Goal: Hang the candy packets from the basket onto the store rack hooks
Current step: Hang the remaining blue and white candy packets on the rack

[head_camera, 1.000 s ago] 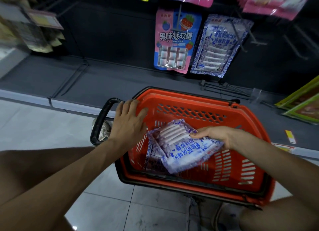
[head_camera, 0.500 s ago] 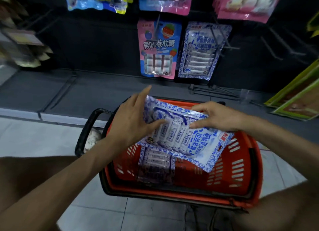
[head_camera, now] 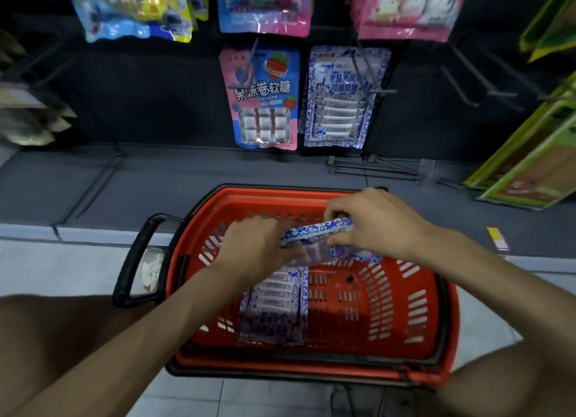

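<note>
Over the far half of the red basket [head_camera: 448, 310], both hands grasp one candy packet [head_camera: 318, 229]. It is turned nearly edge-on, so mostly its top strip shows: white with a blue scrolling flower border, like painted porcelain. Below that strip a clear, glossy part shows, blurred. The left hand [head_camera: 258, 245] is curled round the packet's left end, and the right hand [head_camera: 374, 220] pinches its right end between thumb and fingertips.

On the basket's floor, toward its left side, lies a second packet [head_camera: 274, 310] of the same kind, flat and face up. It has the same blue-and-white border and a row of long white sticks stacked one above another, with dark blue print at its near end.

Beyond the basket, on the dark rack, a matching hung packet [head_camera: 341, 102] sits on a hook [head_camera: 364, 71]. Just left of it hangs a pink-and-blue packet [head_camera: 265, 99] with strawberry pictures. The basket's black handle [head_camera: 134, 261] sticks out at its left.
</note>
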`<state>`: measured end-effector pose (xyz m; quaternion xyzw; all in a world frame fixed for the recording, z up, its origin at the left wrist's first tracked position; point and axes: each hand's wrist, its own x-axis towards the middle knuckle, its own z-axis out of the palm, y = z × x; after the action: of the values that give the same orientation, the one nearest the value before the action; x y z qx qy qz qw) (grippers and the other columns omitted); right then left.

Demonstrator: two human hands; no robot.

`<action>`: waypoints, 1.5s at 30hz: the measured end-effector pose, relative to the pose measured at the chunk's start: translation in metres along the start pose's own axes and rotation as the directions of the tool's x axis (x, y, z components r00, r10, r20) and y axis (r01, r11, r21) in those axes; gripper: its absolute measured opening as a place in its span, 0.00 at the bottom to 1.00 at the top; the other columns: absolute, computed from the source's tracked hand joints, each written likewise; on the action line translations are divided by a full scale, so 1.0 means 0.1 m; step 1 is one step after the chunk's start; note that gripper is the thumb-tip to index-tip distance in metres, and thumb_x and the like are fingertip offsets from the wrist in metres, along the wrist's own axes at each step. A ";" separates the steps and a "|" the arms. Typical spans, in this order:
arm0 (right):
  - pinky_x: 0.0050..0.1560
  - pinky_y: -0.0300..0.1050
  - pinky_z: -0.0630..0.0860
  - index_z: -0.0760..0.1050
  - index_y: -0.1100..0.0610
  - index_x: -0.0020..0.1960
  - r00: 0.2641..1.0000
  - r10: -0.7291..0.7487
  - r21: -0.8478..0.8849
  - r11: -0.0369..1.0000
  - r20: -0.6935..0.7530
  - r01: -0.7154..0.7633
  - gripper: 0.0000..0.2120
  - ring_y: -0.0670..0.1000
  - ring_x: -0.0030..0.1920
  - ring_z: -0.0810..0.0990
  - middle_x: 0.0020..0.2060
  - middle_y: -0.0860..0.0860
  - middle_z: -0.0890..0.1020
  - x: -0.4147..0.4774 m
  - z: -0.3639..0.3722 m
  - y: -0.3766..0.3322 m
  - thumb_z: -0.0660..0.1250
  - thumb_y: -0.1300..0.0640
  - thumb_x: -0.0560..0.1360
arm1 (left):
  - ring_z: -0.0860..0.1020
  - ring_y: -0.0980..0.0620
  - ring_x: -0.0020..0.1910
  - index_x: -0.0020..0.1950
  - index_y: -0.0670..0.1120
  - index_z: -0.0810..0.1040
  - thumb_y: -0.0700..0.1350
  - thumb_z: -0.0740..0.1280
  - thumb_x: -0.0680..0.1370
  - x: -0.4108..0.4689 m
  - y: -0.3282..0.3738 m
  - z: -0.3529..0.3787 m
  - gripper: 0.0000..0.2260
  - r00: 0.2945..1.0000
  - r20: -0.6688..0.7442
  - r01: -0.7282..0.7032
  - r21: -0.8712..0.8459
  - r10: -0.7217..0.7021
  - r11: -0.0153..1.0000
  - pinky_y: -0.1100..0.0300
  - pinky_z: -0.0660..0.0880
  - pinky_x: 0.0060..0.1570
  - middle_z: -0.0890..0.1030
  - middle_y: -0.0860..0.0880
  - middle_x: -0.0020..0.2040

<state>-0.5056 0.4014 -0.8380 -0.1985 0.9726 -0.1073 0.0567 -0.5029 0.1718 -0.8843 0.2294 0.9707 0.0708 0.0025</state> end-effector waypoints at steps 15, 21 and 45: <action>0.59 0.61 0.81 0.85 0.59 0.54 0.928 0.371 0.866 0.454 0.031 -0.211 0.16 0.57 0.48 0.87 0.45 0.56 0.89 -0.21 -0.05 0.56 0.82 0.59 0.68 | 0.88 0.49 0.42 0.48 0.44 0.88 0.46 0.80 0.71 -0.03 -0.11 -0.12 0.09 0.963 0.187 0.246 -0.906 -0.194 0.345 0.51 0.84 0.37 0.89 0.47 0.43; 0.58 0.49 0.83 0.80 0.57 0.65 0.890 0.416 0.977 0.013 0.188 -0.212 0.30 0.54 0.56 0.87 0.56 0.55 0.87 -0.23 -0.13 0.56 0.79 0.60 0.63 | 0.87 0.43 0.41 0.50 0.39 0.87 0.44 0.79 0.71 0.00 0.07 -0.01 0.12 0.912 0.313 0.329 -0.944 -0.263 0.018 0.50 0.85 0.39 0.88 0.40 0.46; 0.53 0.55 0.83 0.81 0.59 0.61 0.892 0.408 0.979 -0.041 0.197 -0.197 0.14 0.58 0.52 0.87 0.53 0.58 0.87 -0.11 -0.15 0.76 0.73 0.62 0.76 | 0.79 0.40 0.68 0.72 0.50 0.77 0.69 0.82 0.62 0.97 0.39 -0.31 0.44 0.898 0.336 0.270 -0.930 -0.284 -0.248 0.36 0.72 0.69 0.81 0.47 0.70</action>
<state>-0.5260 0.4773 -0.8408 0.1245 0.6435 -0.7449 0.1245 -0.5733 0.2458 -0.8457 -0.0806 0.5933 0.7789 0.1868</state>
